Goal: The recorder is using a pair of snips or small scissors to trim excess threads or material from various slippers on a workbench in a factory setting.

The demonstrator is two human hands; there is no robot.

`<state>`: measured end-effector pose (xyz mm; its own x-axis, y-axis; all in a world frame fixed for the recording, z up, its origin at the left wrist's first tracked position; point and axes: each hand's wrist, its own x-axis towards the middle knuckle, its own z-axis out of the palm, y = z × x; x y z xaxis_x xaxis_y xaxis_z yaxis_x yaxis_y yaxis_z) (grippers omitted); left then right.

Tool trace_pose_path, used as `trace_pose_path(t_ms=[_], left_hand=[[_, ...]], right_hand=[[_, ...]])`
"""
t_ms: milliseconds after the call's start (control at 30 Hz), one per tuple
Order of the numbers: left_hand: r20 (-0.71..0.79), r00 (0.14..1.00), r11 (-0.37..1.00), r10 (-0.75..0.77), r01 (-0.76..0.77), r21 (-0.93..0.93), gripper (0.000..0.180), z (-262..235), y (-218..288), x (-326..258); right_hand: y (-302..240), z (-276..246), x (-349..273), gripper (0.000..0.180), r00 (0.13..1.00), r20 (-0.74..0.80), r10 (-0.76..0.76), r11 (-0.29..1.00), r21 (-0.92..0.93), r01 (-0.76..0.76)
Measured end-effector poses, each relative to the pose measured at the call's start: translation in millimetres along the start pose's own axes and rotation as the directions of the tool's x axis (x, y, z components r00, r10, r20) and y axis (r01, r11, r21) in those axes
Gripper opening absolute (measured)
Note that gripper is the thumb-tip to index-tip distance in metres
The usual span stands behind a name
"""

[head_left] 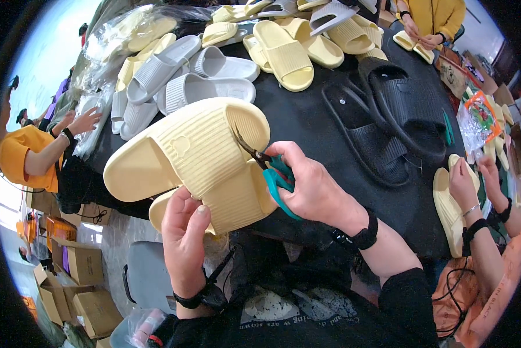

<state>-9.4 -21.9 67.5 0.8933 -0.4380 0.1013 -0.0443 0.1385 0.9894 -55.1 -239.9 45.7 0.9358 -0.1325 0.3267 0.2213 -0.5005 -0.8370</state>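
Observation:
Two pale yellow slide slippers lie in front of me, overlapping; the upper slipper [202, 145] has a ribbed strap and partly covers the lower slipper [237, 203]. My left hand [185, 238] is closed at the near edge of the upper slipper's strap, thumb and fingers pressed together there. Scissors [279, 184] with teal handles are in my right hand [313, 185], fingers through the loops. Their dark blades [248, 145] are apart over the strap's right edge, by the slipper's opening.
Grey slippers [208, 93] and yellow slippers [286, 55] are heaped at the back of the black table [295, 122]. Black slippers [382, 122] lie to the right. People with hands [469, 185] near slippers sit at right; another's arm [51, 151] reaches in at left. Cardboard boxes [95, 310] stand lower left.

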Motion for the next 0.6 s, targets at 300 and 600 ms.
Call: trace_pose_path(t_ms=[300,600], left_hand=[[0.021,1.0,1.0,0.019,-0.019,0.015,0.038,0.1,-0.3,0.4],[-0.072,0.997,0.998,-0.018,0.014,-0.057,0.041,0.2,-5.4,9.6]], right_hand=[[0.2,-0.8,4.8,0.041,0.999,-0.032,-0.009,1.0,0.001,0.009],[4.9,-1.7,-0.2,0.035,0.974,-0.217,-0.066,0.995,0.062,0.081]])
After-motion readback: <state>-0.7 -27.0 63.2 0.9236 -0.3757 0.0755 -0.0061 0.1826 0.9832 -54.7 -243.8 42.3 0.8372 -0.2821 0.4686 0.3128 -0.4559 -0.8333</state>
